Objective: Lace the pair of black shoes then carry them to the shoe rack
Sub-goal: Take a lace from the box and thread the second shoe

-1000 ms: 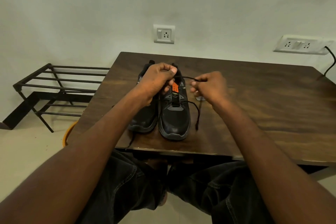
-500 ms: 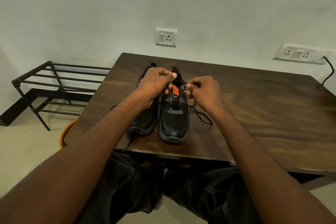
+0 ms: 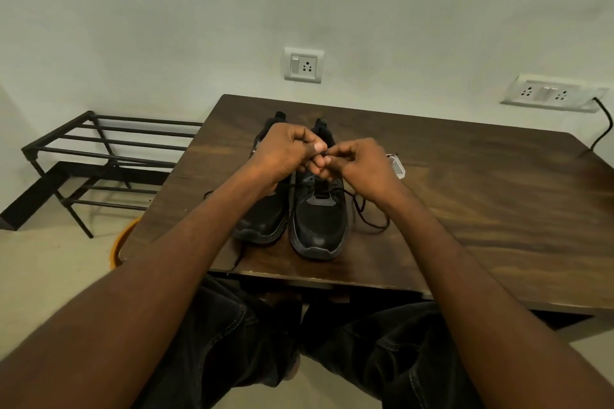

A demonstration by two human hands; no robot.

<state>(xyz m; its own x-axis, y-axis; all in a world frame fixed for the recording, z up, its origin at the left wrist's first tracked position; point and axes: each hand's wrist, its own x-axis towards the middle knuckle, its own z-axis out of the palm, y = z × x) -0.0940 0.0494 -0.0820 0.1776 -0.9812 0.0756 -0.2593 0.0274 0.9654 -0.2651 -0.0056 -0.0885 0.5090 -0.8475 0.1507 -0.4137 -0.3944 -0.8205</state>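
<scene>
Two black shoes stand side by side on the dark wooden table (image 3: 465, 202), toes toward me. Over the tongue of the right shoe (image 3: 319, 226) my left hand (image 3: 289, 153) and my right hand (image 3: 362, 163) meet, both pinching its black lace (image 3: 368, 219) between thumb and fingers. A loose loop of that lace trails on the table to the shoe's right. My left wrist partly covers the left shoe (image 3: 262, 219), and a lace end hangs from it over the table's front edge. The black metal shoe rack (image 3: 109, 156) stands on the floor to the left.
A small clear plastic item (image 3: 397, 166) lies on the table just behind my right hand. An orange round object (image 3: 121, 242) sits on the floor under the table's left corner. Wall sockets (image 3: 304, 65) and a plugged cable (image 3: 601, 129) are behind the table. My knees are under the front edge.
My right hand has moved left to meet my left hand over the right shoe's tongue. The lace, stretched between the hands earlier, now lies slack in a loop on the table.
</scene>
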